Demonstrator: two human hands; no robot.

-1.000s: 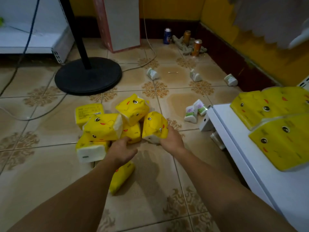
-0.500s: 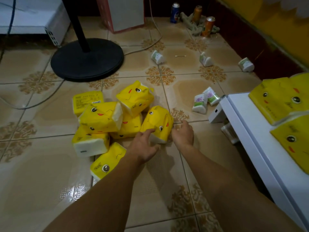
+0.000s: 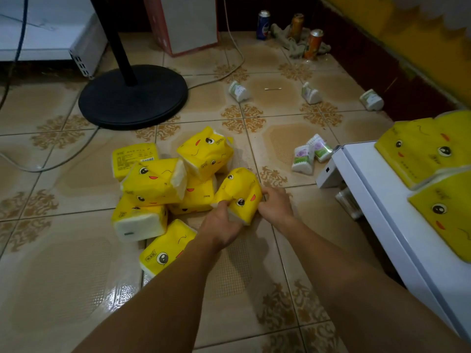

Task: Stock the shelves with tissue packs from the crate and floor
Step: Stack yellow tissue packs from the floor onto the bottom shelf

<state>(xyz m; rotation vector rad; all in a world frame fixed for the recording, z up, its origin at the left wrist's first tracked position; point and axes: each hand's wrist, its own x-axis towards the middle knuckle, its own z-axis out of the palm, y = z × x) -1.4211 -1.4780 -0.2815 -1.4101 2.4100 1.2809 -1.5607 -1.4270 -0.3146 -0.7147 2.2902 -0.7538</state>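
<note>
**Left hand** (image 3: 221, 225): fingers curled round the near left corner of 1 pack (image 3: 239, 191), thumb up on its face.

**Right hand** (image 3: 276, 207): fingers bent against the same pack's right edge, gripping it from the other side. Both bare forearms reach in from the bottom of the view.

**Pack:** yellow wrapper with a cartoon face. It is tilted and sits on the floor (image 3: 63, 276) between the 2 hands, at the right edge of the pile (image 3: 155, 182) and touching it.

**Pile:** 6 more yellow packs on the tiles, left of and beyond the hands, heaped loosely.
- 1 label-up pack (image 3: 135, 159) lies at the far left.
- 1 near pack (image 3: 165, 248) lies face up, just beside the left forearm.

**Shelf** (image 3: 377, 200): white and low, at the right of the view. 2 shelved packs (image 3: 423, 149) lie flat on it, yellow, faces up, one nearer than the other.

**Small packs** (image 3: 303, 159): 5 in all, white and green, on the floor.
- 2 touch each other just beside the shelf's far corner.
- 3 lie well apart in a row farther back.

**Swab** (image 3: 272, 89): 1, on a tile between 2 of the far small packs.

**Fan base** (image 3: 132, 95): black and round with an upright pole, beyond the pile to the left. A cord (image 3: 237, 59) curves across the floor just beyond it.

**Cans** (image 3: 314, 43): 3, upright near the far wall, 1 blue and 2 orange, around a crumpled rag (image 3: 293, 47).

**Box** (image 3: 188, 21): grey face with a red edge, standing at the far middle.

**Unit** (image 3: 46, 39): white, at the far left, partly cut off by the view's edge.
</note>
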